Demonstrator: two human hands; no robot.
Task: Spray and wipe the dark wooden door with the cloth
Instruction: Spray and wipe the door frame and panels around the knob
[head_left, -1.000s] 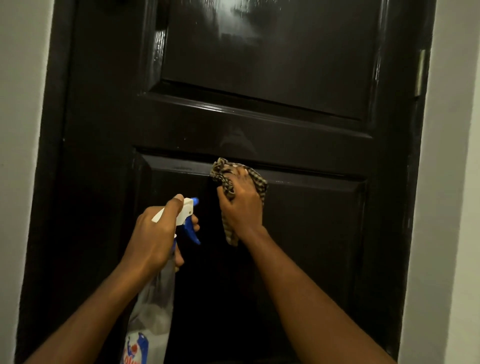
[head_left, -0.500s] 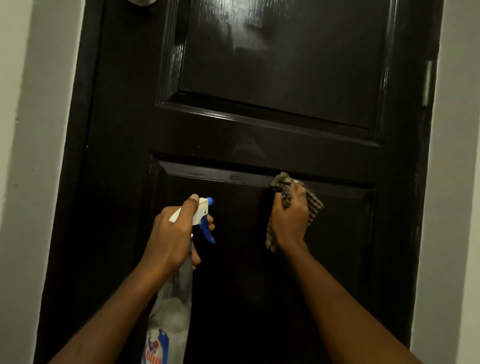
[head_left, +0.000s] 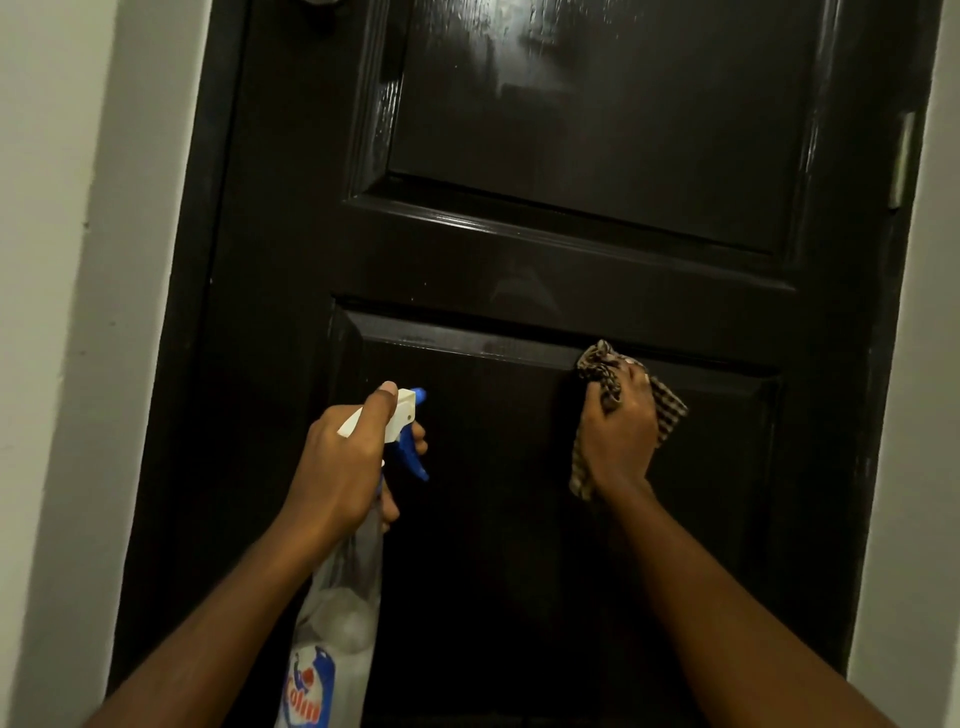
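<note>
Door (head_left: 571, 249): dark glossy wood filling the middle of the view between pale walls (head_left: 52, 312), with an upper and a lower sunken panel.
Cloth (head_left: 600, 371): checked and bunched, pressed on the lower panel's top right, at the bevel.
Right hand (head_left: 618, 431): fingers curled, clamped on the cloth.
Left hand (head_left: 337, 467): wrapped round the spray bottle (head_left: 343, 608), thumb over its head, fingers at the blue trigger (head_left: 413, 460), nozzle facing the door.
Risk: spray landing left of the cloth could run and streak the gloss if wiping lags. The bunched cloth may also skip the bevel groove.
Hidden: the door's top and bottom and the bottle's base are cut off. The lower panel is too dark to show wetness or dust. Whether the trigger is being squeezed cannot be told.
</note>
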